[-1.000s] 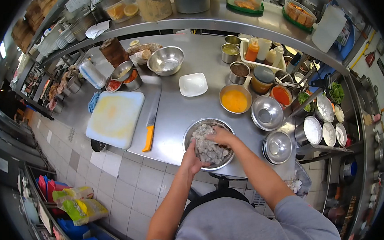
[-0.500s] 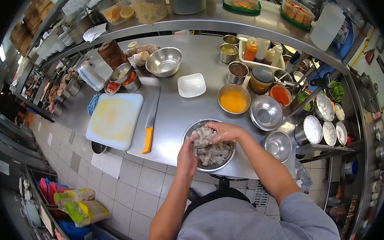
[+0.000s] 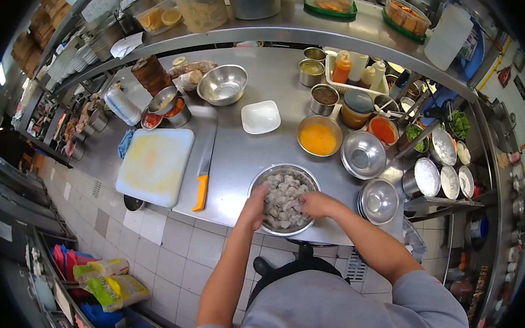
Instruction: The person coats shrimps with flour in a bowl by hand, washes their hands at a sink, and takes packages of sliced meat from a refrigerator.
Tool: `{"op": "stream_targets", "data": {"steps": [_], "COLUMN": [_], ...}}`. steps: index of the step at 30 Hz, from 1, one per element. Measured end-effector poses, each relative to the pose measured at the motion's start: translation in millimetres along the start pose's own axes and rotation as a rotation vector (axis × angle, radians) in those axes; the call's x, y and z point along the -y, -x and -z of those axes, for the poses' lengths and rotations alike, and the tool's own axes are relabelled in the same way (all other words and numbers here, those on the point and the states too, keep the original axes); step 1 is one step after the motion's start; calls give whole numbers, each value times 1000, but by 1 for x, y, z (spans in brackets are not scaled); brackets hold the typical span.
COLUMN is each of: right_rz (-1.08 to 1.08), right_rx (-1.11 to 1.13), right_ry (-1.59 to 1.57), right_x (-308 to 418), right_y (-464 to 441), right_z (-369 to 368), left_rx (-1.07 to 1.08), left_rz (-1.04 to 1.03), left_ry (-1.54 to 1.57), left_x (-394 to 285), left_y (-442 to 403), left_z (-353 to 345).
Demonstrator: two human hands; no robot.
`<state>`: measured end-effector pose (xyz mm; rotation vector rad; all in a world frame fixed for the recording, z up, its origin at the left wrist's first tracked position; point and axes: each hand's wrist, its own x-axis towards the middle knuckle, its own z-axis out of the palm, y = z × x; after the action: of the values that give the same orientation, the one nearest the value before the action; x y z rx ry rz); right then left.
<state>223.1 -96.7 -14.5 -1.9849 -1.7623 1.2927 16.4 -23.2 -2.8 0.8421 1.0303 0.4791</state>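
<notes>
A steel mixing bowl (image 3: 256, 177) near the table's front edge holds a heap of raw, greyish peeled shrimp (image 3: 286, 200). My left hand (image 3: 255, 205) reaches over the left rim, its fingers smeared by motion against the shrimp. From the right, my right hand (image 3: 316, 204) dips in, with its fingertips hidden among them. Whether either hand closes on any shrimp I cannot tell. Behind the bowl stands a white square dish (image 3: 261, 117). A metal bowl of orange-yellow liquid, like beaten egg (image 3: 317, 138), sits to the back right.
Left of the bowl lies a knife with an orange handle (image 3: 201, 193), beside a white cutting board (image 3: 154, 167). Empty steel bowls (image 3: 379, 201) are stacked close to my right forearm. A steel shelf (image 3: 254, 31) with food containers crosses above the table's back. Squeeze bottles (image 3: 341, 68) stand in a tray.
Both hands have lowered and moved apart to the bowl's sides. The shrimp that were lifted between them now lie in the heap.
</notes>
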Motion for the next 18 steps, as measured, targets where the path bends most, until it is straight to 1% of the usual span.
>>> {"op": "stream_targets", "data": {"steps": [1,2,3,5,6,8,9,11,12,14,15,17,18], "right_rz": [-90,-169,-171,-327,-323,-256,-255,-68,-65,47,46,131,196], "right_rx": [31,114,114,17,14,7,8,-34,-30,-78,-77,-119,-179], "right_ry": [-46,-203,-204,-558,-556,-876,-873,-1067,-1067,-961,-962,-696,-602], "right_x": [-5,-9,-2,18,21,16,12,7,6,1,2,9,6], "right_y": [0,-6,-5,-2,-8,-20,-21,-27,-29,-29,-27,-24,-26], "right_z": [-6,-7,-10,-19,-23,-39,-46,-56,-57,-55,-49,-30,-25], "left_rx": [58,116,116,144,145,175,174,161,157,99,98,132,132], "left_rz": [92,185,187,244,239,172,170,73,71,41,43,-124,-123], "left_ry": [90,180,180,281,280,309,310,369,369,503,503,413,412], "left_x": [5,9,10,11,10,17,24,37,35,25,21,15,12], "left_y": [-2,-5,-7,-8,-10,-9,-12,-20,-16,1,7,19,22], "left_z": [-2,-3,-4,-3,-4,-2,0,8,9,4,3,3,1]}}
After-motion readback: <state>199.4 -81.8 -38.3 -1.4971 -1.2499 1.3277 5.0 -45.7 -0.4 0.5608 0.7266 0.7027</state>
